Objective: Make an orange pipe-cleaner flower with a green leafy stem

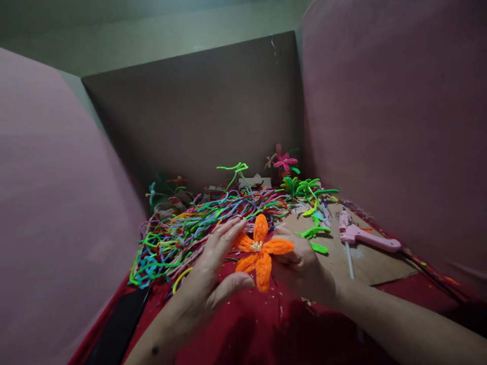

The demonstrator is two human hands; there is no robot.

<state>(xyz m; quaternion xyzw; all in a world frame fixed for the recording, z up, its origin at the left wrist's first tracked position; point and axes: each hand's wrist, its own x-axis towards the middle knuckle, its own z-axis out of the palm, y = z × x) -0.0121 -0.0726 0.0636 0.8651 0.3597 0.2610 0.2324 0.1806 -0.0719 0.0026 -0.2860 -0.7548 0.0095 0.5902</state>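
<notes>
An orange pipe-cleaner flower [262,258] faces me in the middle of the view, its long petals spread around a centre of small pearly beads [257,246]. Behind its right-hand petals my right hand [299,258] is closed on the flower from the back; the stem and the exact grip are hidden. On the other side my left hand [215,263] is open, thumb and fingers apart. Its fingertips are by the upper left petal and its thumb is near the lower petals; whether they touch, I cannot tell.
A big heap of coloured pipe cleaners [213,213] lies behind my hands. To the right, a pink glue gun [367,237] with a glue stick rests on cardboard [365,266] near green pipe-cleaner leaves [314,232]. A pink flower [285,161] stands behind; a black flat object [117,324] lies left.
</notes>
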